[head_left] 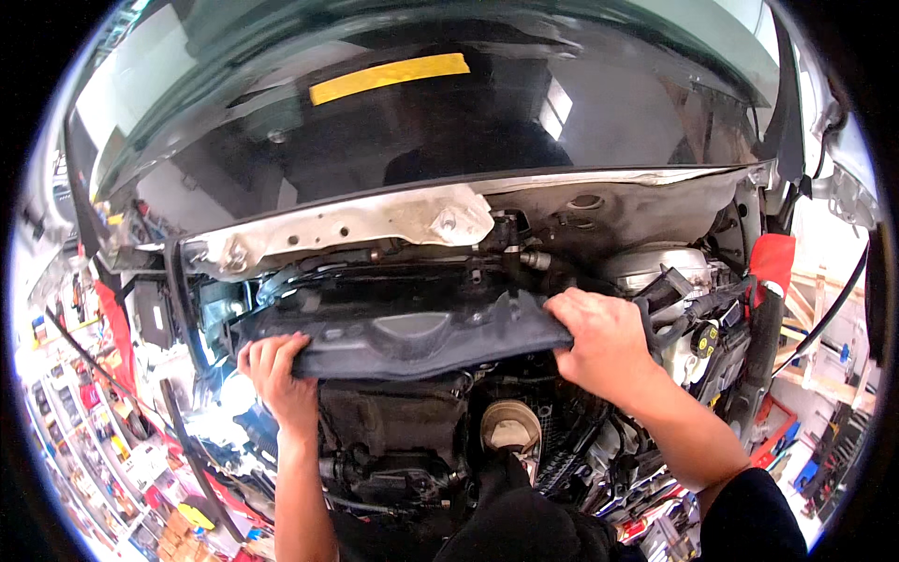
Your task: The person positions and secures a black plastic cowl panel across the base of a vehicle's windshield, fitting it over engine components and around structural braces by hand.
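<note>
A long black plastic panel (421, 337), which looks like a cowl trim, lies crosswise over the engine bay below the windshield. Its left end is gripped by my left hand (277, 370), the fingers curled over the top edge. My right hand (604, 342) grasps the right end, fingers wrapped over it. Both thumbs are partly hidden. Just beyond the panel sits a pale metal bracket (365, 223) with holes, below the glass. Nearer to me, under the panel, is the dark engine (393, 421) with a round opening (511, 429) beside it.
The windshield (375, 131) carries a strip of yellow tape (390, 79). A silver round brake booster (655, 267) and a black reservoir cap (704, 339) stand at the right. Red cloths hang on both sides. Cluttered shelves (84, 421) fill the far left; a red tray (775, 426) is lower right.
</note>
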{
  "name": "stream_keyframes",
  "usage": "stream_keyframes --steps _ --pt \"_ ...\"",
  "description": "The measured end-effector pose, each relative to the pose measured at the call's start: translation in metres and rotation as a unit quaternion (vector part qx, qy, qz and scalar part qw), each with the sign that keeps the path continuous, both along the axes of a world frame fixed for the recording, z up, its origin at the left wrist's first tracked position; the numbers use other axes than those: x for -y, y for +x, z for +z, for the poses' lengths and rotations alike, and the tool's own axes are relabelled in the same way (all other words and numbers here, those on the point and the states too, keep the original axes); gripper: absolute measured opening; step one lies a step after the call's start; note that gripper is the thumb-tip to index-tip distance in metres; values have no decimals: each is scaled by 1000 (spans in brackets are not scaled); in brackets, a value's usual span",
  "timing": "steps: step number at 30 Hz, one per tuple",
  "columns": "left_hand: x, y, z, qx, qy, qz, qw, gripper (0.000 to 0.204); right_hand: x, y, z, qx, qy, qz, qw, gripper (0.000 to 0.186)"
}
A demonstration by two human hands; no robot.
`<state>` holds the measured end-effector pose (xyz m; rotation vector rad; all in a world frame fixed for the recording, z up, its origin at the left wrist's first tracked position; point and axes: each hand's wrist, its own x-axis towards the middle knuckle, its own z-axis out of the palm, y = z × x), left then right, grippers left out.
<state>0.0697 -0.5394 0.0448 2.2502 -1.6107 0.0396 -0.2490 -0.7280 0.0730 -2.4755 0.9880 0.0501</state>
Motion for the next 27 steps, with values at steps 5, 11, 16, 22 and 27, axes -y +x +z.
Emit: stream_keyframes --steps 5,11,16,22,27 --pt "12 4 36 53 -22 -3 998 43 11 3 27 21 -17 5 1000 38" --pt "35 14 29 28 -64 -27 997 43 24 12 25 43 -64 -11 997 35" --pt "21 15 27 1 -61 -12 998 42 16 19 18 53 -104 -12 993 32" --pt "1 -32 12 -79 -146 245 955 95 11 6 11 58 -65 -21 996 32" --pt "-12 -64 -40 -470 -294 366 747 99 -9 21 18 42 -14 -71 997 36"
